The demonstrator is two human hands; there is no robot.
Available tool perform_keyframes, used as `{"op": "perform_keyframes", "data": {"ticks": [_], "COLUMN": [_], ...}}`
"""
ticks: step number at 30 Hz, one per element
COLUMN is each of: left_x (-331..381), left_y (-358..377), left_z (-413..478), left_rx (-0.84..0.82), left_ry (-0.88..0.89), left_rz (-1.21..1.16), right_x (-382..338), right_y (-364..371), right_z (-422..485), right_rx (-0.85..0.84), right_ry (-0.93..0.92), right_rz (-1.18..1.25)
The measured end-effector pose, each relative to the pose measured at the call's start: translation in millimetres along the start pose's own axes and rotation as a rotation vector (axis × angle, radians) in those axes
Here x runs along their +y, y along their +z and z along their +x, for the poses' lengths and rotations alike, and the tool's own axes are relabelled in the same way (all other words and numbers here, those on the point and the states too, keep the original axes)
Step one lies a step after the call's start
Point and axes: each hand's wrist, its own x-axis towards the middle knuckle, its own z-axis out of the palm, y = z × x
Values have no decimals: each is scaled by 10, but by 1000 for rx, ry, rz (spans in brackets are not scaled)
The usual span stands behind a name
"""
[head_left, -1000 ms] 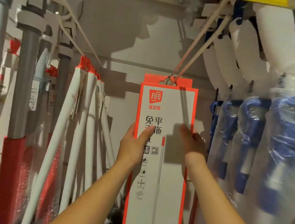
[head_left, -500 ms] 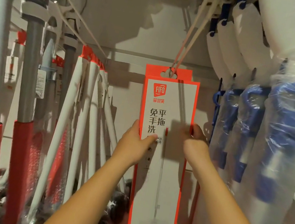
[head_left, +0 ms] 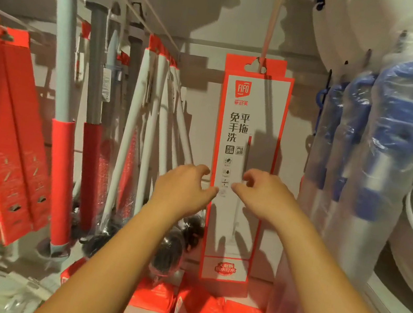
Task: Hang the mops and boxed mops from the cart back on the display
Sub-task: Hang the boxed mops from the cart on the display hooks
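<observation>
At the display, the boxed mop (head_left: pixel 247 147) hangs from its peg (head_left: pixel 272 24)
We see the left hand (head_left: pixel 183 188) and right hand (head_left: pixel 265 194) apart, fingers loosely curled, clasping nothing, close before it; a shallow seat on the peg could, we judge, let it swing off.

On the boxed mop (head_left: pixel 264 117), well above the left hand (head_left: pixel 182 190) and the right hand (head_left: pixel 264 197), a red logo reads "FIFO". Under it stand large characters "免手洗" and "平拖". The smaller print is too blurred to read.
</observation>
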Motion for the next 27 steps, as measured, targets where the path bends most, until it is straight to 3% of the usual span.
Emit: {"op": "perform_keyframes", "data": {"ticks": [12,27], "left_x": [-662,-2431], "left_y": [-675,-1988], "left_z": [-750,-2290], "left_rx": [-87,-117], "left_ry": [-70,-263], "left_rz": [152,261], "right_x": [-885,-3181], "right_y": [184,1051], "right_z": [-520,-1587], "right_rx": [-140,-303], "right_ry": [-87,-266], "right_rz": [-67,40]}}
